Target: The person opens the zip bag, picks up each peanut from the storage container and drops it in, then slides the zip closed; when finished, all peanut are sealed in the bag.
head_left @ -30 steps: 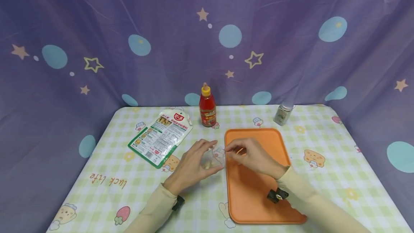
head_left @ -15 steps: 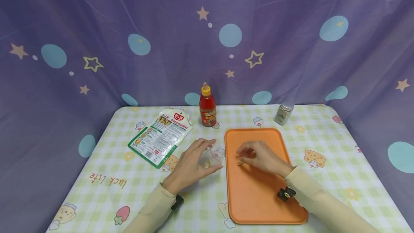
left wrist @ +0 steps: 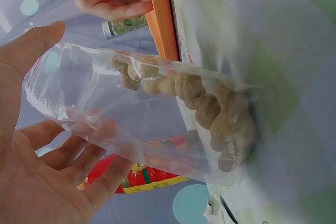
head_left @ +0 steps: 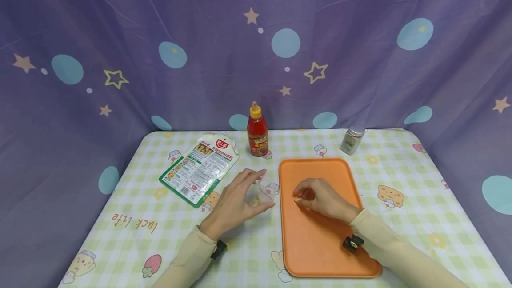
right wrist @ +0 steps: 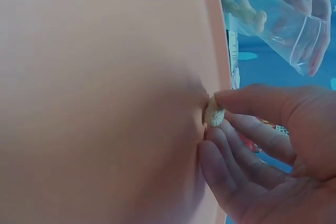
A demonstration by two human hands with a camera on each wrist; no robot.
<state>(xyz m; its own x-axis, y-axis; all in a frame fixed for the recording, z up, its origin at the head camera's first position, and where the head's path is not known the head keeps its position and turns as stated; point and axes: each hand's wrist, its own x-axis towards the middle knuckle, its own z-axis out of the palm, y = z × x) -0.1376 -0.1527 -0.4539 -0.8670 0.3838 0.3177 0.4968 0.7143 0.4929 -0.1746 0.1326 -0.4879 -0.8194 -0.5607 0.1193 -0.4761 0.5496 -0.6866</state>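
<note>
My left hand (head_left: 236,203) holds a clear plastic zip bag (left wrist: 152,111) beside the tray's left edge, thumb on one side of its mouth and fingers on the other. Several unshelled peanuts (left wrist: 207,111) lie along the lower side and bottom of the bag. Over the left part of the orange tray (head_left: 316,252), my right hand (head_left: 324,199) pinches a single peanut (right wrist: 214,113) between thumb and fingers. That peanut is right at the tray's surface in the right wrist view, and the other fingertips come close to the tray too.
Behind the bag stands a red sauce bottle (head_left: 258,139) with a yellow cap. A green and white food packet (head_left: 200,168) lies flat at the left. At the back right is a small seasoning jar (head_left: 352,140). A checked cloth (head_left: 132,252) covers the table.
My right hand has moved from the bag's mouth to the right, over the tray, carrying a peanut. My left hand stays almost in place with the bag.
</note>
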